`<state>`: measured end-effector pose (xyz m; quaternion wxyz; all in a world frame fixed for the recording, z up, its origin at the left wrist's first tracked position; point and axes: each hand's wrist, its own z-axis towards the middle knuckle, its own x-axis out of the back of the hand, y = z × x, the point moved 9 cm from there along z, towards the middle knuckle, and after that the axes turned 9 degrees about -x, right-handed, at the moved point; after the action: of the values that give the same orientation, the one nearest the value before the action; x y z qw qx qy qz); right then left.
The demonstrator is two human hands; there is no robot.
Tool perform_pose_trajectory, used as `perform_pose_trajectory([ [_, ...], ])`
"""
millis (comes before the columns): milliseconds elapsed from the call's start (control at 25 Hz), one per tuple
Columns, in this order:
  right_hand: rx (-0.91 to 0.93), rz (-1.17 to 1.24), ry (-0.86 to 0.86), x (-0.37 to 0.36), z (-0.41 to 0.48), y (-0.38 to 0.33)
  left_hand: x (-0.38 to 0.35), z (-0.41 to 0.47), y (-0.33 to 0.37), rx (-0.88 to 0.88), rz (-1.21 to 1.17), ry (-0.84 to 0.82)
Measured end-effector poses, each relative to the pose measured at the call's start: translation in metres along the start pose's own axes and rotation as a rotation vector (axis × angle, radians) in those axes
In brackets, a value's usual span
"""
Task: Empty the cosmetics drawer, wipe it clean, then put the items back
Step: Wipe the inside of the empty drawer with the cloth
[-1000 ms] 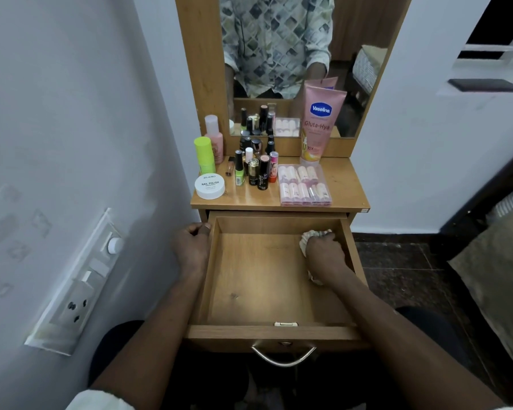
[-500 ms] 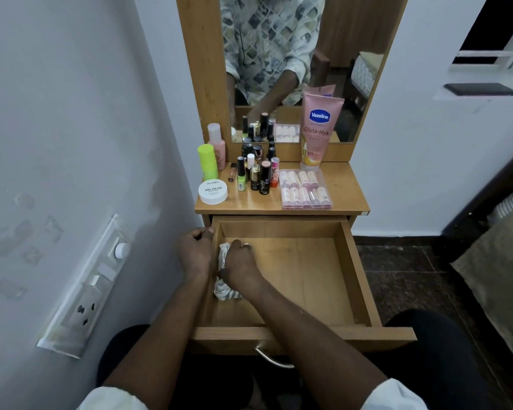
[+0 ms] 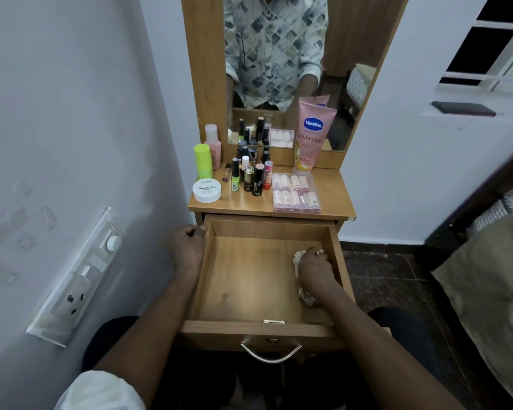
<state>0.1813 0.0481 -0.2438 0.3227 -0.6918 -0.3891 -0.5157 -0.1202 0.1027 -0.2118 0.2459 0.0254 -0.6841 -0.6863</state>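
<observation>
The wooden drawer (image 3: 249, 279) is pulled out, its smooth honey-coloured floor bare except for a crumpled pale cloth (image 3: 304, 291) at the right side, close against the right wall. The right hand (image 3: 316, 269) is curled into a fist on top of the cloth, fingers bunching it and pressing it down onto the drawer floor. The left hand (image 3: 187, 250) is closed over the drawer's left wall near its back corner, thumb on the top edge. A curved metal handle (image 3: 270, 355) hangs from the drawer front. On the tabletop (image 3: 335, 196) stand the cosmetics — a round white tub (image 3: 206, 190), a lime-green cylinder bottle (image 3: 203, 161), a cluster of small nail polish bottles (image 3: 251, 174), a flat clear plastic case of pink tubes (image 3: 296, 192) and a tall pink lotion tube (image 3: 310, 134) leaning against the mirror (image 3: 279, 69).
</observation>
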Motion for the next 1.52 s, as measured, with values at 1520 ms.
perform_pose_trajectory([
  [1520, 0.281, 0.331, -0.423, -0.041, -0.092, -0.155, -0.002, 0.004, -0.014, 0.051, -0.069, 0.017],
])
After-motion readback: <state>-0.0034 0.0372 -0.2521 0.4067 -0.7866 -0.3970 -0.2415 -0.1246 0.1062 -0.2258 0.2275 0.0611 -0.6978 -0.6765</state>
